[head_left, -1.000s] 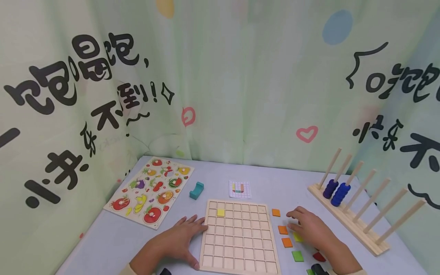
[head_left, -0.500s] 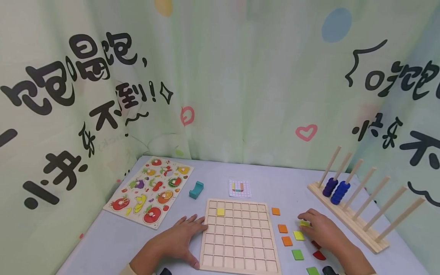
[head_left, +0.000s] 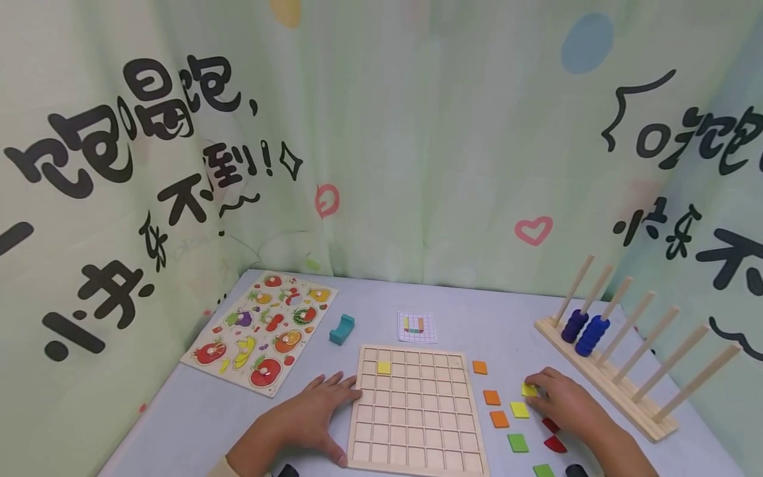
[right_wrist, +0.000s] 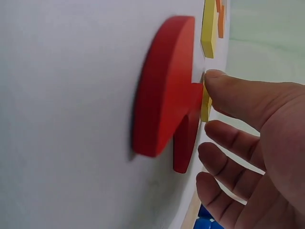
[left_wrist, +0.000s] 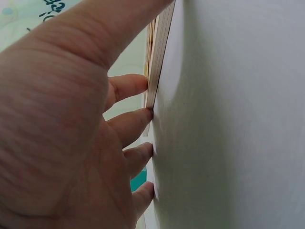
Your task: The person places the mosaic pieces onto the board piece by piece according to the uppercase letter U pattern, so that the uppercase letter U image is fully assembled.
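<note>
My left hand (head_left: 312, 411) lies with spread fingers at the left edge of a wooden grid board (head_left: 417, 404), thumb and fingertips touching its side. One yellow square tile (head_left: 384, 368) sits in a cell near the board's top left. Right of the board, my right hand (head_left: 566, 401) pinches another yellow square tile (head_left: 529, 390) between thumb and index finger, down at the table. The right wrist view shows this tile partly hidden behind the thumb. A second loose yellow tile (head_left: 520, 410) lies nearby, and two red curved-edge pieces (right_wrist: 167, 90) lie below the hand.
Orange tiles (head_left: 491, 397) and green tiles (head_left: 518, 443) lie right of the board. A pattern card (head_left: 417, 328) and a teal block (head_left: 342, 329) are behind it. A fruit puzzle board (head_left: 262, 331) is at left, a wooden peg rack (head_left: 614, 381) with blue beads at right.
My right hand has moved right, from beside the orange tiles to the farther yellow tile, and its fingers have closed on it. My left hand has stayed at the board.
</note>
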Motion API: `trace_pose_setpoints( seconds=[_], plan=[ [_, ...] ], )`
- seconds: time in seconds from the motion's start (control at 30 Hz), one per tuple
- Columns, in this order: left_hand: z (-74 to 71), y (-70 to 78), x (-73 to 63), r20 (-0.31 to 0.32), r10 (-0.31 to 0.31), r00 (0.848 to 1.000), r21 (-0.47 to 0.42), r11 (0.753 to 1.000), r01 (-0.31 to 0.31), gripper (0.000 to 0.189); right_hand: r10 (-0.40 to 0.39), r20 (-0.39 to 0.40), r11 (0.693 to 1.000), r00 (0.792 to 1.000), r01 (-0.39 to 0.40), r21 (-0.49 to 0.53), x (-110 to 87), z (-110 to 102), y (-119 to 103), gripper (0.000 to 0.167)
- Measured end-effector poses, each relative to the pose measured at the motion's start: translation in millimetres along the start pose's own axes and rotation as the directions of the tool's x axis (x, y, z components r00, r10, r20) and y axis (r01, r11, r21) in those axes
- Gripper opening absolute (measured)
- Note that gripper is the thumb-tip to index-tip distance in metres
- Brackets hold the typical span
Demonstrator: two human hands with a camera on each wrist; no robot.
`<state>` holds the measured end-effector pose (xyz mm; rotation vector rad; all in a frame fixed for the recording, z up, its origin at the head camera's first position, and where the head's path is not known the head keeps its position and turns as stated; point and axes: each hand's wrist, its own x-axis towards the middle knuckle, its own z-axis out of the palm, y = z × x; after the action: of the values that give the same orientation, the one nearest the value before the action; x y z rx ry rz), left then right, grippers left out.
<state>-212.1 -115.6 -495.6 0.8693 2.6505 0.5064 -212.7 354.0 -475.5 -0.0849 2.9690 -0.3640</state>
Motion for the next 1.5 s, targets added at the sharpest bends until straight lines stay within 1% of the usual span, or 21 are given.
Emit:
trace_pose_setpoints(
  seconds=[0.23, 0.4, 0.6, 0.83, 1.03, 1.2, 1.37, 1.5],
  plan=[
    [1.1, -0.3, 1.0, 0.01, 0.007, 1.0, -0.009, 1.0, -0.007, 0.107, 0.024, 0.033, 1.0, 0.999, -0.024, 0.002, 2.4, 1.7, 3.9, 0.032],
    [0.6, 2.0, 0.7, 0.013, -0.002, 1.0, -0.026, 1.0, 0.003, 0.106, 0.023, 0.048, 1.0, 0.999, -0.024, 0.018, 2.6, 0.6, 3.2, 0.029],
    [1.4, 2.4, -0.4, 0.022, 0.005, 1.0, -0.022, 1.0, -0.004, 0.106, 0.026, 0.042, 0.999, 0.999, -0.028, 0.033, 1.1, 2.0, 0.0, 0.029],
    [4.2, -1.6, 0.5, 0.015, 0.019, 1.0, -0.015, 1.0, -0.019, 0.106, -0.027, -0.013, 0.999, 1.0, 0.028, 0.047, -0.8, 4.3, -12.9, 0.029],
    [5.6, -2.8, 0.6, 0.014, 0.016, 1.0, -0.015, 1.0, -0.015, 0.107, -0.053, -0.03, 0.997, 0.998, 0.055, 0.063, 3.4, 5.9, -26.8, 0.028],
    [4.3, -1.2, 0.2, 0.011, 0.01, 1.0, -0.002, 1.0, -0.01, 0.107, -0.092, -0.048, 0.993, 0.995, 0.096, 0.071, 8.6, 7.1, -39.6, 0.028],
    [1.2, 0.5, 0.4, 0.008, -0.007, 1.0, -0.003, 1.0, 0.007, 0.107, -0.168, -0.066, 0.982, 0.984, 0.173, 0.075, 14.0, 8.0, -55.6, 0.027],
    [-0.3, 0.7, 0.8, 0.007, -0.014, 1.0, -0.003, 1.0, 0.014, 0.107, -0.207, -0.093, 0.973, 0.974, 0.214, 0.085, 16.5, 11.3, -69.3, 0.026]
  ],
)
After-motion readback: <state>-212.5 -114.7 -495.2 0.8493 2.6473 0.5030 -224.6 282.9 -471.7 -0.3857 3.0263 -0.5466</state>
